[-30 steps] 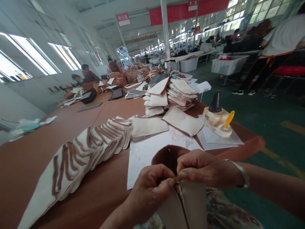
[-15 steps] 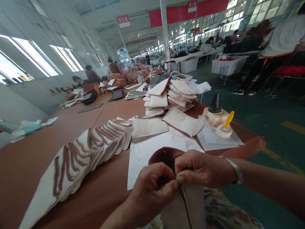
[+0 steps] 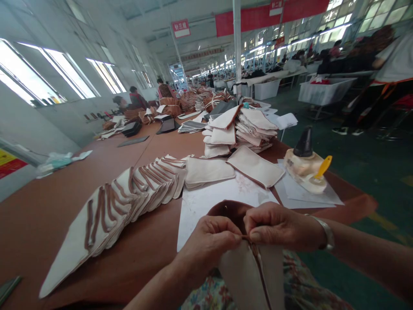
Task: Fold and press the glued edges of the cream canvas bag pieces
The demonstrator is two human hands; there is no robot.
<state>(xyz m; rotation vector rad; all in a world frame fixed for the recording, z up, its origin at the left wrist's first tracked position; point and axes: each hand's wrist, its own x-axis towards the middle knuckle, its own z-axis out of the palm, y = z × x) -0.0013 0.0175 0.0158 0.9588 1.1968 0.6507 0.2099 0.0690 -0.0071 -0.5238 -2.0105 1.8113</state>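
Note:
Above my lap I hold a cream-lined brown leather piece (image 3: 237,271), with a dark slit-like seam running down its middle. Its brown side shows behind my hands. My left hand (image 3: 214,237) is closed, thumb and forefinger pinching the edge at the top of the seam. Right beside it, my right hand (image 3: 277,226) pinches the same edge, a silver bangle on that wrist. The fingertips almost meet, and their grip partly hides the edge. Beyond them lies a white paper sheet (image 3: 196,211), with cream pieces (image 3: 209,172) on its far side.
A fanned row of cream pieces with brown strips (image 3: 112,211) lies at left on the brown table (image 3: 142,254). A taller stack (image 3: 254,125) stands farther back. At right, a cream container with a black cone (image 3: 303,144) holds a yellow-handled brush (image 3: 323,167). Other people are farther off.
The view has swung slightly left, so the scene sits farther right. My left hand's fingers have flattened over the edge, and the top of the seam is more exposed. Both hands still pinch the piece.

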